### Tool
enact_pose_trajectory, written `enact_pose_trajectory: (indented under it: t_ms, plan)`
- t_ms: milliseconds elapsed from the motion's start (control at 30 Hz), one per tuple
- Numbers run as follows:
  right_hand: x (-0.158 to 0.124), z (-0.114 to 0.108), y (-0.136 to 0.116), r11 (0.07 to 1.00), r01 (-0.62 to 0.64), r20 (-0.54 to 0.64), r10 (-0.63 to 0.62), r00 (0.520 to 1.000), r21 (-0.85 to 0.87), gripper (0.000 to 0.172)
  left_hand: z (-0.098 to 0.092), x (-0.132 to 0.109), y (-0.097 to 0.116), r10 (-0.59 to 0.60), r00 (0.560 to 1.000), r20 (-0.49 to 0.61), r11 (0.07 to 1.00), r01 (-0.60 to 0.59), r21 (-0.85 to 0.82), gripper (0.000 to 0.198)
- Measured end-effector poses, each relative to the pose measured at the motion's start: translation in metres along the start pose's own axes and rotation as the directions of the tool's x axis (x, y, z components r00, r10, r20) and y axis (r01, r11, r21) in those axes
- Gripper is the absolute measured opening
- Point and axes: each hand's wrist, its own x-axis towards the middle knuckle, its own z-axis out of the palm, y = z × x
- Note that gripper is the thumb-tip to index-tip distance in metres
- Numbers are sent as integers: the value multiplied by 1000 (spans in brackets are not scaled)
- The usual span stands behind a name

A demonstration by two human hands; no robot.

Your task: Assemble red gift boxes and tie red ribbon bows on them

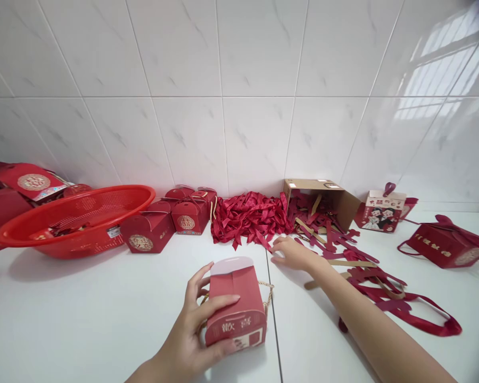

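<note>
My left hand (199,319) is wrapped round a red gift box (239,292) near the front, its fingers on the far left side and its thumb low on the front. The box has a pale flap standing at its far edge, gold rope on its sides and white characters on the front. My right hand (289,254) reaches to the near edge of a pile of red ribbons (249,215), its fingertips bent together at a loose ribbon end; whether they grip it is hard to make out.
Left: a red plastic basket (80,242) and closed red boxes (149,229). Behind my right hand, a cardboard box (347,210) lies on its side, spilling red and tan strips (355,263). Far right: a cartoon-printed box (381,213) and a ribboned red box (443,242). A tiled wall stands behind.
</note>
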Motion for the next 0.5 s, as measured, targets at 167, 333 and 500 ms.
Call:
enact_pose_trajectory:
  t_ms: [167,333,500]
  plan:
    - [-11,-16,-23,983,-179,131,182,974,-41,22,1,-1,2,5,1000,11,1000,-5,0,44]
    - [-18,-23,-43,963,-262,137,268,954,-61,22,-2,-1,4,17,1000,26,1000,-16,-16,45]
    - [-19,-17,-33,988,-146,101,140,985,53,19,-6,-1,7,40,995,94,997,-46,59,53]
